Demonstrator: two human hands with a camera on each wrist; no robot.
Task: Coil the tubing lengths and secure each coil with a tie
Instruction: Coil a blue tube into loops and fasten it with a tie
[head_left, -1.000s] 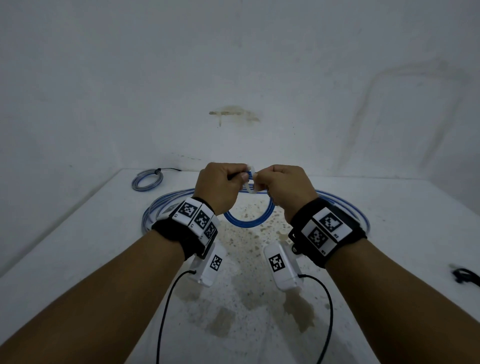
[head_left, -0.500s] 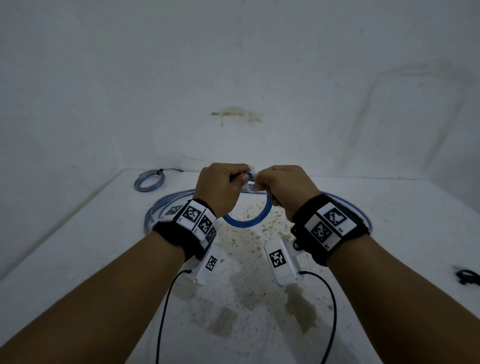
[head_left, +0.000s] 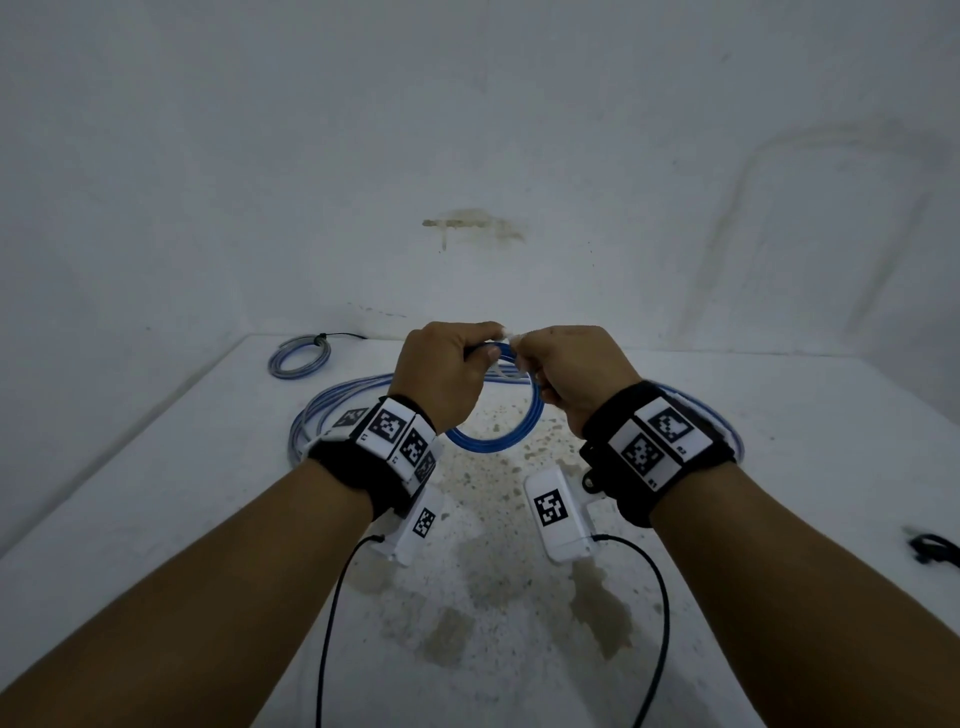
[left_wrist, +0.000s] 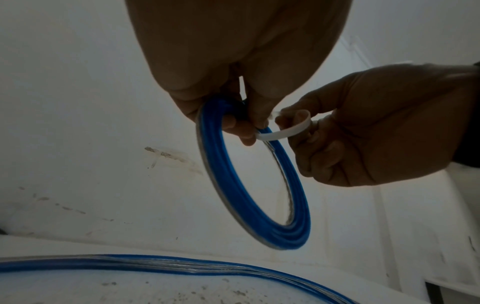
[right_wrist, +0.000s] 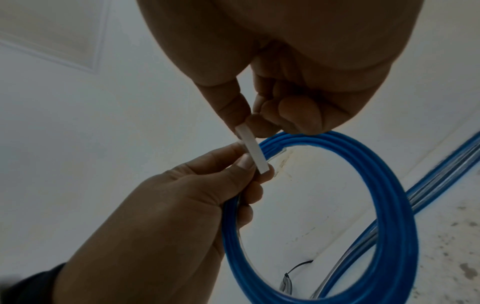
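Observation:
A small coil of blue tubing (head_left: 498, 441) hangs in the air above the table. My left hand (head_left: 447, 369) grips its top, fingers curled round the strands (left_wrist: 259, 205). A white tie (left_wrist: 288, 131) loops around the coil's top. My right hand (head_left: 566, 369) pinches the tie (right_wrist: 252, 150) between thumb and forefinger, close against my left hand (right_wrist: 194, 195). My left thumb and forefinger also touch the tie's other end. The tie's ends are hidden between the fingers.
A larger loose loop of blue-and-clear tubing (head_left: 332, 410) lies on the stained white table (head_left: 493, 597) under the hands. A small coil bound with a black tie (head_left: 300, 356) sits at the back left corner. A black item (head_left: 932, 548) lies at the right edge. Walls stand behind and left.
Both hands stay together at the coil's top, working the tie. The right wrist has shifted slightly and the hanging coil has swung a little.

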